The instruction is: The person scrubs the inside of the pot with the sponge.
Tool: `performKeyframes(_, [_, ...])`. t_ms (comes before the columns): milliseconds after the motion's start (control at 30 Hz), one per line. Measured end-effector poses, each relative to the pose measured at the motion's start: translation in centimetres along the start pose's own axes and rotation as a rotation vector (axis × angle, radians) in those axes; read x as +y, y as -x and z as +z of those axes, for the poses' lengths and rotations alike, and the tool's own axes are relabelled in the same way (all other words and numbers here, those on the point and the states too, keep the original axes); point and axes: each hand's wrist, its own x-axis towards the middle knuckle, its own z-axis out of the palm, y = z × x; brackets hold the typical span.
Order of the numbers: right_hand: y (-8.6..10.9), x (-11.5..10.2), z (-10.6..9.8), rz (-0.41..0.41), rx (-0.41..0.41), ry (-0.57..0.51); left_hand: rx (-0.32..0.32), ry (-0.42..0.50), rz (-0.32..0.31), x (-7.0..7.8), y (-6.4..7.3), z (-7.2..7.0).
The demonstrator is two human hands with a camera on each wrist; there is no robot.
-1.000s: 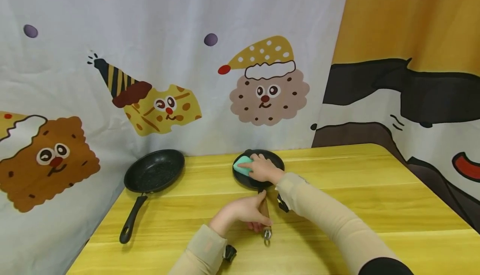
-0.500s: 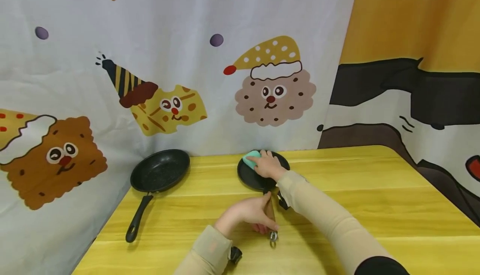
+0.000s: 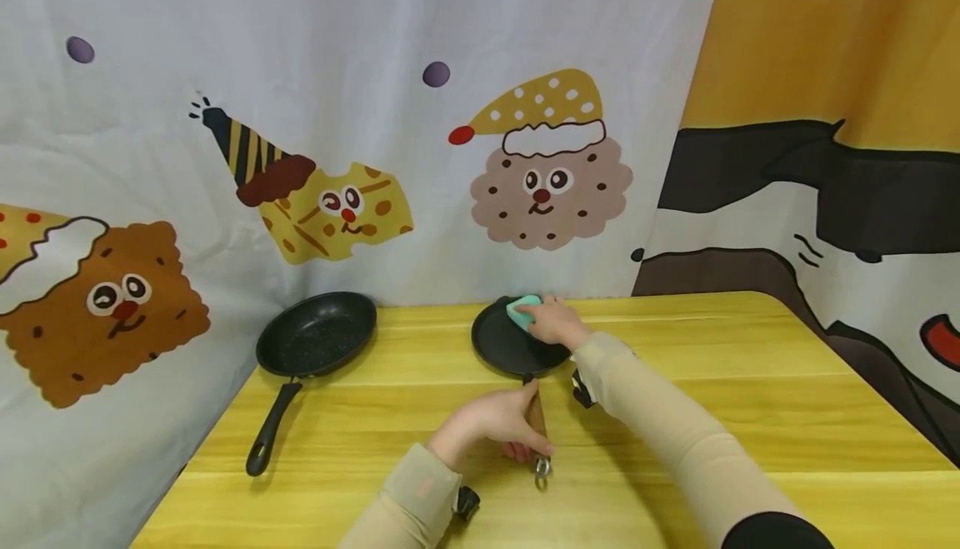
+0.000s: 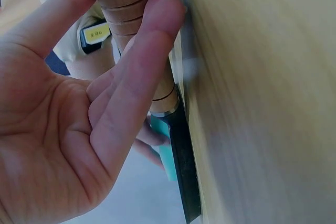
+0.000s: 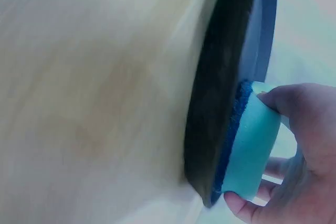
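A small black frying pan lies near the back of the table, its wooden handle towards me. My left hand grips that handle, thumb on one side and fingers curled round the other, as the left wrist view shows. In my right hand is a turquoise sponge, pinched between thumb and fingers. The sponge's darker, rough side rests against the pan's inside, at the far right of the pan. Part of the sponge is hidden behind the fingers in the head view.
A larger black frying pan stands at the table's back left, handle pointing towards the front. A patterned curtain hangs right behind the yellow wooden table. A metal hanging ring ends the small pan's handle.
My right hand has slid the sponge across the pan from its left side to the far right. The left hand keeps its hold on the handle. The head view has shifted slightly.
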Motion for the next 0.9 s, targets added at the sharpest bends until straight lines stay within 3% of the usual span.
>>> performKeyframes(333, [1.3,2.3,-1.8,-0.096,-0.078,-0.015,0.008,-0.017,0.003,0.1,0.0,0.1])
performKeyframes(900, [4.6,2.3,-4.5,-0.088,-0.365,-0.208,-0.012,-0.013,-0.010,0.2,0.0,0.3])
